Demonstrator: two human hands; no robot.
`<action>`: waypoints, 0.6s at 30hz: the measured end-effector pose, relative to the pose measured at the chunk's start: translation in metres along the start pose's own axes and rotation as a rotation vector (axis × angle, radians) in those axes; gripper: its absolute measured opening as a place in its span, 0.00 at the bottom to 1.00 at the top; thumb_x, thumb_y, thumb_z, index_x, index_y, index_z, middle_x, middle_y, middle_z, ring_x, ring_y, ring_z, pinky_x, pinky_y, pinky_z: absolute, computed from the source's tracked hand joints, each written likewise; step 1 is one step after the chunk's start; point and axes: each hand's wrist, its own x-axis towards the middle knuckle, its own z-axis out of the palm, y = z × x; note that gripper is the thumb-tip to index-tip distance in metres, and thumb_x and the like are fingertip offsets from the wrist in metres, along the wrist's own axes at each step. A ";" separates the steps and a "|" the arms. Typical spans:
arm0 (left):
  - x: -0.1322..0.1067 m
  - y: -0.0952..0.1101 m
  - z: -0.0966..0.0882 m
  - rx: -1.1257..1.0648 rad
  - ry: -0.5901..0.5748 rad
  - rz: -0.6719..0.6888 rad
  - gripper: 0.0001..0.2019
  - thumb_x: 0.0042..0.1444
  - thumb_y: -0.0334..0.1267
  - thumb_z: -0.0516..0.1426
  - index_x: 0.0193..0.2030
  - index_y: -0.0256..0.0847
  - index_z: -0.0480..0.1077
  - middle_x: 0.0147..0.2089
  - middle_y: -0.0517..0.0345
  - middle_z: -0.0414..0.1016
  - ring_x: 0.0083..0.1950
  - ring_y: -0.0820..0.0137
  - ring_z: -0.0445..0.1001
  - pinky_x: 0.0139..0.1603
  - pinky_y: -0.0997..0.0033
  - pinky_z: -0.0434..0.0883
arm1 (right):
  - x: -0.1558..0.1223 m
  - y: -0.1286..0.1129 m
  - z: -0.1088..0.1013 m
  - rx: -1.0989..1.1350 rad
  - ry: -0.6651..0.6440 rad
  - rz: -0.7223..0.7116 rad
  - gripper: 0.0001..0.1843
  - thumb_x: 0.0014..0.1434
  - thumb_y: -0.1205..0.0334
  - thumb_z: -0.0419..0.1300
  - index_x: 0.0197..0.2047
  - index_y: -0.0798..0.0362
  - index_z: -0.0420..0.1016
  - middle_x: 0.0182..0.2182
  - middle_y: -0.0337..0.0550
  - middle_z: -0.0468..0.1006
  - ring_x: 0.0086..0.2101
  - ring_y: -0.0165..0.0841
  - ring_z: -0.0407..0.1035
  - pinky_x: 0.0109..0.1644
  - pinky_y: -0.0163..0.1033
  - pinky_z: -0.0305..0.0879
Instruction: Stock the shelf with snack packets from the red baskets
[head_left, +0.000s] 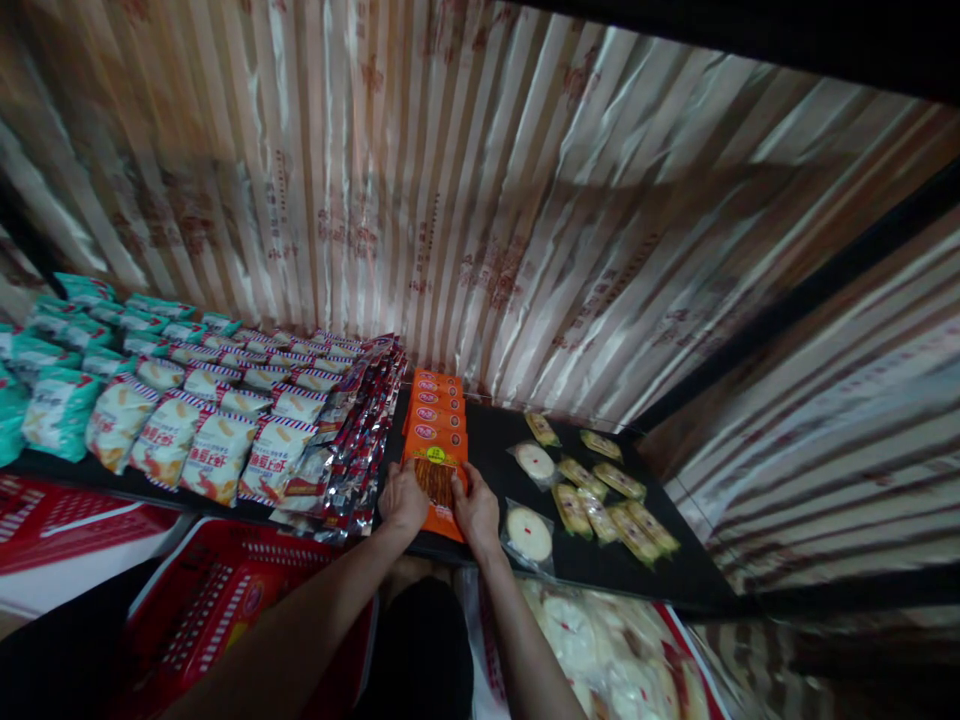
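An orange snack packet (pixel 441 520) with a dark see-through window lies at the front of a row on the black shelf. My left hand (pixel 403 497) grips its left edge, and my right hand (pixel 475 507) grips the right edge, fingers curled in on both sides. Behind it, more orange packets (pixel 437 388) overlap in a line towards the back. Close by on the left stand dark red and silver packets (pixel 367 430), packed edge to edge. To the right of my right hand is a round white item in clear wrap (pixel 529 534).
White snack bags (pixel 217 450) and teal bags (pixel 60 410) fill the left of the black shelf (pixel 495 450). Small yellow-green packets (pixel 600 500) lie scattered at right. Below are a red basket (pixel 199 590) and a bin of wrapped round items (pixel 600 640). Striped sheeting (pixel 480 200) hangs behind.
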 end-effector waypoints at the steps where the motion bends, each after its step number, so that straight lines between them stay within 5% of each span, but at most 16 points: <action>1: 0.001 0.000 0.001 0.003 -0.001 -0.003 0.22 0.54 0.28 0.49 0.56 0.42 0.61 0.51 0.47 0.66 0.48 0.65 0.73 0.44 0.72 0.69 | 0.001 0.000 0.000 -0.007 -0.007 -0.007 0.23 0.61 0.58 0.48 0.55 0.59 0.67 0.49 0.52 0.75 0.47 0.39 0.71 0.51 0.40 0.64; 18: -0.001 -0.003 0.009 0.026 0.048 0.011 0.22 0.54 0.33 0.51 0.57 0.45 0.60 0.52 0.49 0.61 0.54 0.62 0.66 0.46 0.68 0.68 | 0.005 0.004 0.006 -0.214 -0.035 -0.007 0.22 0.62 0.59 0.46 0.57 0.55 0.66 0.44 0.52 0.73 0.40 0.36 0.72 0.44 0.36 0.64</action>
